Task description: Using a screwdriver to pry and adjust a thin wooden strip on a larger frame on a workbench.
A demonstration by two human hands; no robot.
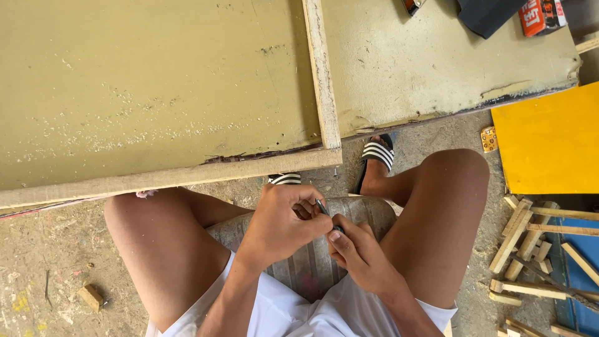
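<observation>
A small dark metal piece (323,207) sat pinched between both hands, low centre, above the seat between the knees. Left hand (284,221) was curled tight, fingertips gripping it. Right hand (359,253) was closed, thumb and forefinger on its lower end. Olive board (156,87) lay far, wooden batten (322,75) across it. Yellow panel (549,143) right; wood offcuts (530,243) near right.

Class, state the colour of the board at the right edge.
Bright yellow board, seen in the head view.
</observation>
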